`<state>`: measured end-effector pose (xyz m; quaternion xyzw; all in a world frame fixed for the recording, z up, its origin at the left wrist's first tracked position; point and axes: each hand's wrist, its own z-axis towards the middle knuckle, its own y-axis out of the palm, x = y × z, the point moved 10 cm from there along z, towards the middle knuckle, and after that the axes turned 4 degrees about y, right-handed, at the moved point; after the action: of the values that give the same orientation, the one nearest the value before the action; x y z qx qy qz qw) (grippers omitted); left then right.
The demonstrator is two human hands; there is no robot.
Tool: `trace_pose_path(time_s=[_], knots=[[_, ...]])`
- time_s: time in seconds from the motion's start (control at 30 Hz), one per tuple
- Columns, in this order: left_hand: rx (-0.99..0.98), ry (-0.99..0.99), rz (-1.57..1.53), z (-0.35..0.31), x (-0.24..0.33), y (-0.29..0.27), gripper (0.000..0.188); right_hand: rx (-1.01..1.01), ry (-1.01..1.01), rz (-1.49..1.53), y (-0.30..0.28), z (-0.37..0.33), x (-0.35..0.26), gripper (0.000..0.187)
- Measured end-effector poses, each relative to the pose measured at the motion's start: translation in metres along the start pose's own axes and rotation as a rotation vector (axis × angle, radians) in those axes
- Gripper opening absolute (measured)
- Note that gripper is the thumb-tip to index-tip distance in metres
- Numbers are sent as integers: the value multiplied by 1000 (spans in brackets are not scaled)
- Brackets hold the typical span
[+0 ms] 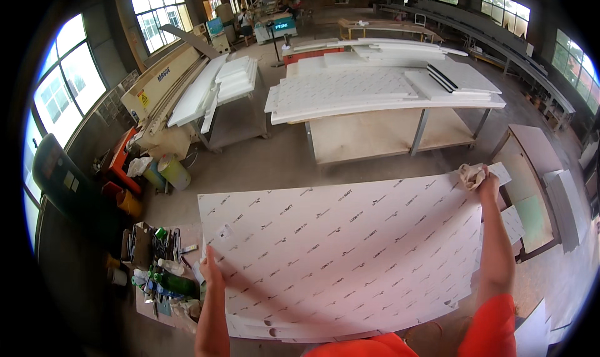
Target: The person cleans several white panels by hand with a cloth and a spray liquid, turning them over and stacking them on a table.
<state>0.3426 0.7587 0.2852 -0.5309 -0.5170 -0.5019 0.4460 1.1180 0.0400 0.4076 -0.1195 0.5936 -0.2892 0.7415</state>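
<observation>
A large white panel point(350, 244), covered in film with rows of small dark print, stretches in front of me between my arms. My left hand point(211, 269) is closed on its left edge, with the thumb on the near face. At the panel's far right corner, my right hand point(490, 183) is closed on a crumpled beige rag point(472, 176). The rag touches the top edge there. Whether the right fingers also grip the panel is hidden. Edges of more sheets point(275, 331) show under the panel's near side.
A cluttered stand with bottles and tools point(175, 286) is close by my left hand. Ahead, a table point(422, 132) carries stacked white panels, and a cart point(234, 135) holds more. Cylindrical tins point(173, 172) stand at left. A wooden bench point(531, 201) stands at right.
</observation>
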Motion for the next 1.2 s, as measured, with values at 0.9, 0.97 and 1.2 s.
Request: trace_pose_path(time_s=[0.9, 0.97, 1.2], knots=[[-183, 63, 988, -76, -80, -80, 39, -1042, -829, -620, 445, -600, -251, 91], [-199, 60, 926, -74, -77, -78, 39, -1044, -899, -479, 484, -661, -291, 88], [-261, -52, 876, -72, -90, -84, 47, -1004, -1129, -311, 530, -793, -373, 73]])
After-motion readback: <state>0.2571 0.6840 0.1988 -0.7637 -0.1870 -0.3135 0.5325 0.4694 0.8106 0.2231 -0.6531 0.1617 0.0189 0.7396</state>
